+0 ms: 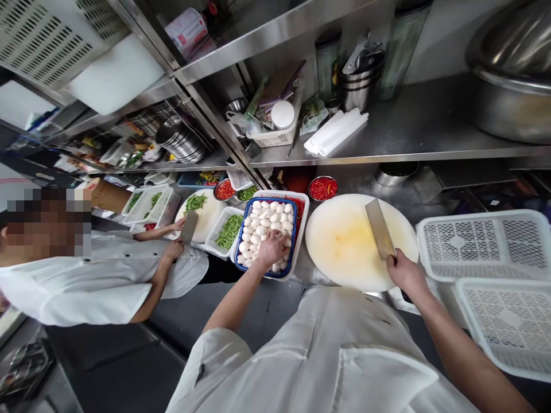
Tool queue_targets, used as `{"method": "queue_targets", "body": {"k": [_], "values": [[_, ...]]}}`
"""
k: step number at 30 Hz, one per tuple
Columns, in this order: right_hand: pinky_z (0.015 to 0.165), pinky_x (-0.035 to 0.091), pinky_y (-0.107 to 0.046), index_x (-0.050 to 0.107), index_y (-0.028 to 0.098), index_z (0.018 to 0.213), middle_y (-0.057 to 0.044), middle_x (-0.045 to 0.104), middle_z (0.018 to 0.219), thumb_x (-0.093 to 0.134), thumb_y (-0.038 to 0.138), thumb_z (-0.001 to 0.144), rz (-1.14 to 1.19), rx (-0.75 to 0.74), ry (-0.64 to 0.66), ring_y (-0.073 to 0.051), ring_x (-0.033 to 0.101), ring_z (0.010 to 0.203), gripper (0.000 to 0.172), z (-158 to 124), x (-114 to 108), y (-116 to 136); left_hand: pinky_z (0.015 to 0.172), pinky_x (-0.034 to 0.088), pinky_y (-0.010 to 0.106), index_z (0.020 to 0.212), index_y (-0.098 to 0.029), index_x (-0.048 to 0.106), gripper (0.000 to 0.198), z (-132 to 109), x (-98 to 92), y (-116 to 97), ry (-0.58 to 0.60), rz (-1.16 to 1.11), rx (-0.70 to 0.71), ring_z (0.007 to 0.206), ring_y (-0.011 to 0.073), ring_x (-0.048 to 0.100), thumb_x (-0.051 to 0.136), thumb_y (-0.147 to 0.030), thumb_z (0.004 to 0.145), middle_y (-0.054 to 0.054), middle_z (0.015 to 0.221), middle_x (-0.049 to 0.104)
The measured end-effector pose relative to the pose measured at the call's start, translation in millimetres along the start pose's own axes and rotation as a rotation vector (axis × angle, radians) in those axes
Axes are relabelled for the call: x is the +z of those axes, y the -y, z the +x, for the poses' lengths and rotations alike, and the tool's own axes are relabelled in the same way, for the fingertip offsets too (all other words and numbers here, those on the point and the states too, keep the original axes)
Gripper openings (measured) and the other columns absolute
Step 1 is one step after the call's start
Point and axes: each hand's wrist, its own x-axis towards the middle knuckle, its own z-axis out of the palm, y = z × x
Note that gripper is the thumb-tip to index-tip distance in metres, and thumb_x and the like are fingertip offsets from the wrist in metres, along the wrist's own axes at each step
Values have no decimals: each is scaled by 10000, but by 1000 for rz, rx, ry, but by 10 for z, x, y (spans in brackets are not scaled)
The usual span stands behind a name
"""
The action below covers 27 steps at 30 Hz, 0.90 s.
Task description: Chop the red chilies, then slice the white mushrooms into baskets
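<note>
The person's left hand (272, 248) is reaching into a blue basket (242, 234) on the left part of the worktop (303, 267). Its fingers (282, 240) are curling downward over the white round pieces (262, 221) heaped in the basket and touching the ones at the near end of the heap. Whether they are clasping a piece cannot be told, since the back of the hand is covering them. The rest of the pieces are lying beyond the fingertips, toward the far end of the basket. The basket is sitting inside a white tray (303, 201).

The right hand (404, 274) is closing firmly around the handle of a cleaver (379, 228), with the fingers wrapped about it at the near right edge of a round pale chopping board (340, 246). The blade is lying flat on the board and pointing away from the hand toward the far side. The board is lying just to the right of the tray.

A bowl of red chillies (322, 187) is standing beyond the board. Two white perforated baskets (482, 241) are resting at the right.

On the left, a co-worker's hand (173, 250) is holding another cleaver (189, 227) by a board with green beans (196, 202).
</note>
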Motion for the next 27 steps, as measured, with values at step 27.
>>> {"method": "queue_targets", "body": {"k": [27], "values": [[691,422,-268,677,228,962,-79,767,894,451,338,1006,243,-132,104,-240,679,853,256,-86,-140,-123,891,612,392,1387,-287,665,431,580,68,-1860,139,-104,442,1257,305,590,631,-293,958,129,1463,515]]}}
